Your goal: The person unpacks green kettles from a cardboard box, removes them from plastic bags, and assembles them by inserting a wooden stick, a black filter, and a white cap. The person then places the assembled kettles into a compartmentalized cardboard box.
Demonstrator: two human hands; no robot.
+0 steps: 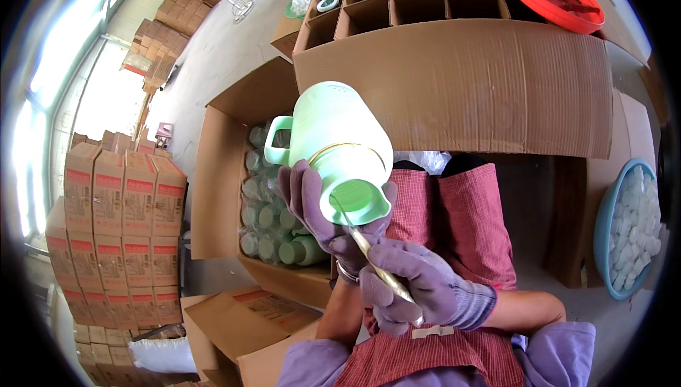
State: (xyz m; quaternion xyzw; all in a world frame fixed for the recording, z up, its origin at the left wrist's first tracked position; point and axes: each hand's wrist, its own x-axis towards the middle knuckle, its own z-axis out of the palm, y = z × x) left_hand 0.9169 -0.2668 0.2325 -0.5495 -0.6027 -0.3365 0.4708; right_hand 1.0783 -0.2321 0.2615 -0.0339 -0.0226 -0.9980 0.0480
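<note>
My left hand (312,206), in a purple glove, grips the neck of a pale green plastic jug (333,142) with a handle, tilted so its open mouth faces me. My right hand (418,284), also gloved in purple, holds a thin gold-coloured metal tool (372,256) whose tip reaches into the jug's mouth. Both hands work above my lap, which is covered by a red checked apron (454,217).
An open cardboard box (220,174) at my left holds several more green jugs. Ahead stands a large divided carton (454,82) with capped jugs in its cells and a red basin (560,0) on top. A blue basin (628,227) of white pieces is at right; stacked cartons (120,217) at left.
</note>
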